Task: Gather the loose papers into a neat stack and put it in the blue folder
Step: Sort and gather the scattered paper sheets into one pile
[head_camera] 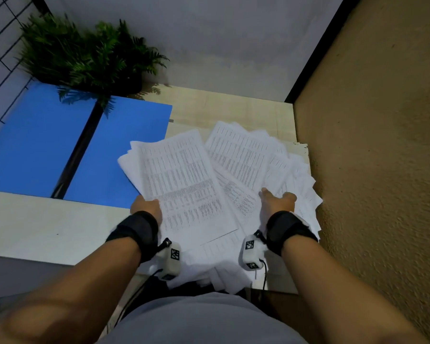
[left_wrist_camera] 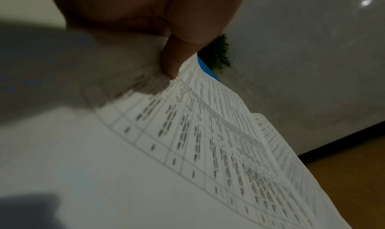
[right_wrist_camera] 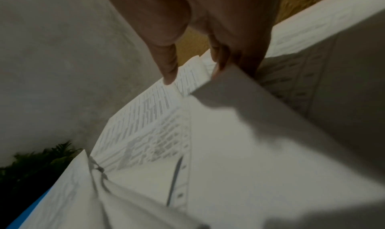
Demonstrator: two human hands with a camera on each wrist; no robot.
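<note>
Loose printed papers [head_camera: 184, 175] lie fanned across the right half of the table, some hanging over its near edge. My left hand [head_camera: 147, 206] grips the left bundle at its near left edge; its thumb [left_wrist_camera: 171, 66] presses on the top sheet [left_wrist_camera: 187, 150]. My right hand [head_camera: 277, 198] is on the right fan of sheets [head_camera: 246, 155], with the thumb [right_wrist_camera: 168, 67] on top and the fingers [right_wrist_camera: 227, 59] curled behind a lifted sheet [right_wrist_camera: 239, 92]. The blue folder [head_camera: 35, 145] lies open and flat at the left, with the papers overlapping its right flap.
A potted fern [head_camera: 85, 55] stands behind the folder, its fronds over the spine. A rough ochre wall [head_camera: 370, 145] runs close along the table's right edge. Bare tabletop [head_camera: 35, 224] shows at the near left, and a wire grid [head_camera: 0, 45] at the far left.
</note>
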